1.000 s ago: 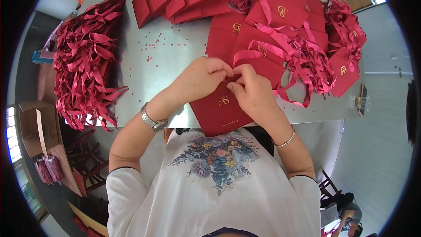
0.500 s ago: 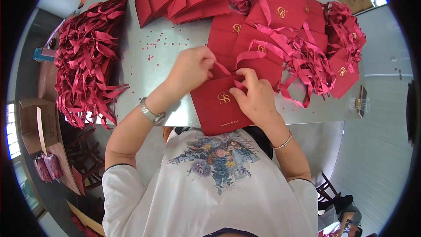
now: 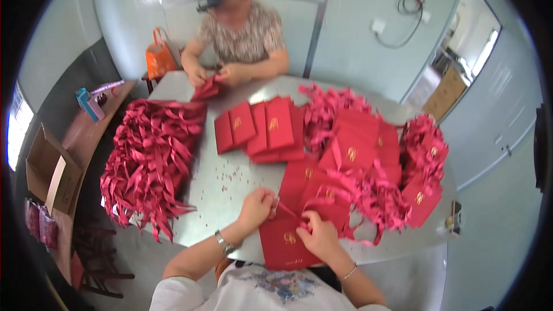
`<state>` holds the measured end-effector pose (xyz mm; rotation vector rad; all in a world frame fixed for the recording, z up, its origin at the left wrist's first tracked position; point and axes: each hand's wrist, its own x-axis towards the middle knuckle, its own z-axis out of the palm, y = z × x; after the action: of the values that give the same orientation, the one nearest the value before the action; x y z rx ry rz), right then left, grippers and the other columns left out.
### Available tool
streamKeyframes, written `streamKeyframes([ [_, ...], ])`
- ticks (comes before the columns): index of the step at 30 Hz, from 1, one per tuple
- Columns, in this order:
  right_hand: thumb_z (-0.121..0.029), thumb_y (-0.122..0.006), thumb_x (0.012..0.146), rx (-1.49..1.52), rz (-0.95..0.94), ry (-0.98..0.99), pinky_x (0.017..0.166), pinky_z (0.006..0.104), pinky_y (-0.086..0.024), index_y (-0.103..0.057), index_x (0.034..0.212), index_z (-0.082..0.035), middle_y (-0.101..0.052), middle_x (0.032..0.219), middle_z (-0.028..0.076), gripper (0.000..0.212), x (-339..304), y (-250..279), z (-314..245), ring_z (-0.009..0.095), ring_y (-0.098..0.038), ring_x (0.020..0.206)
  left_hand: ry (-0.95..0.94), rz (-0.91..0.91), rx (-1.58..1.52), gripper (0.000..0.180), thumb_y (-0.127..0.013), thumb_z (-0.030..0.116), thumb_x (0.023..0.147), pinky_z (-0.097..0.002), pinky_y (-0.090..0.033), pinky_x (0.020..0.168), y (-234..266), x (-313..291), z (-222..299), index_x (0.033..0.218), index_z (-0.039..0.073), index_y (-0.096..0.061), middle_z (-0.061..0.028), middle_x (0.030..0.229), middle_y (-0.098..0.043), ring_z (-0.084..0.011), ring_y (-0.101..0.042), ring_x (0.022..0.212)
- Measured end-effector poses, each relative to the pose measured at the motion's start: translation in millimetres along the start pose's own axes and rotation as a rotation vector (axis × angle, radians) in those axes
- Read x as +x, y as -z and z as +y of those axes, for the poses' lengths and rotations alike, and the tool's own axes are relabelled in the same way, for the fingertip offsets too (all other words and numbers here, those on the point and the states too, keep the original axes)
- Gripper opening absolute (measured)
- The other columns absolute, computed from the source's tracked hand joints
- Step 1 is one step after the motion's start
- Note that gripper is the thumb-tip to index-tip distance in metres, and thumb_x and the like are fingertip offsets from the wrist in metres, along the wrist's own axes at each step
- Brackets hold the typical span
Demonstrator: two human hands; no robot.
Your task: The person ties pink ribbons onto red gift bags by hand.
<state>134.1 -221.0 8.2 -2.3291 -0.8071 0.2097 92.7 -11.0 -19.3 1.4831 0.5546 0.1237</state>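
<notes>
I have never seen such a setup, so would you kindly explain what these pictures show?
There is no machine here, only a person working bare-handed, seen from above by a wide fisheye camera worn on the head. The left hand seems to pinch a pink ribbon at the top of a flat red bag, while the right hand grips the bag near that edge. On the table lie a ribbon-covered heap at the left, stacked red bags in the middle, and more bags with tangled ribbons at the right. Across it, a co-worker holds something red.
</notes>
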Motion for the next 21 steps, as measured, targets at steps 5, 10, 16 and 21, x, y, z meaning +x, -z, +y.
streamKeyframes([
  [5, -0.029, -0.069, 0.082, 0.013, -0.005, -0.018, 0.067, 0.0488, -0.052, -0.057, 0.113, -0.011, -0.068, 0.078, 0.014, 0.038, -2, 5, -2, 0.037, -0.067, 0.073, -0.451, -0.164, 0.511, 0.028, -0.060, 0.011, 0.088, -0.0414, -0.052, 0.079, 11, -42, 21, 0.114, 0.001, -0.061, -0.0187, 0.095, -0.066, -0.0372, -0.064, 0.087],
  [10, -0.027, -0.068, 0.082, -0.009, -0.043, -0.017, 0.068, 0.0479, -0.052, -0.055, 0.115, -0.010, -0.068, 0.078, 0.013, 0.039, 3, 4, 2, 0.036, -0.067, 0.073, -0.661, -0.172, 0.636, 0.015, -0.068, 0.012, 0.081, -0.0381, -0.050, 0.085, 19, -43, 12, 0.092, 0.003, -0.069, -0.0173, 0.105, -0.061, -0.0332, -0.060, 0.099],
  [16, -0.027, -0.067, 0.083, 0.061, -0.058, -0.007, 0.068, 0.0470, -0.052, -0.053, 0.121, -0.009, -0.068, 0.079, 0.013, 0.045, -1, 9, -2, 0.036, -0.067, 0.075, -0.351, -0.328, 0.627, 0.023, -0.070, 0.021, 0.080, -0.0384, -0.051, 0.080, 29, -43, 18, 0.094, 0.003, -0.069, -0.0175, 0.099, -0.063, -0.0323, -0.062, 0.090],
  [21, -0.026, -0.066, 0.084, 0.061, -0.081, 0.012, 0.068, 0.0472, -0.052, -0.046, 0.134, -0.010, -0.069, 0.082, 0.015, 0.056, -12, 31, -6, 0.037, -0.067, 0.076, -0.382, -0.248, 0.597, 0.022, -0.068, 0.022, 0.082, -0.0376, -0.051, 0.076, 24, -50, 19, 0.093, 0.003, -0.067, -0.0180, 0.094, -0.064, -0.0323, -0.063, 0.084],
])
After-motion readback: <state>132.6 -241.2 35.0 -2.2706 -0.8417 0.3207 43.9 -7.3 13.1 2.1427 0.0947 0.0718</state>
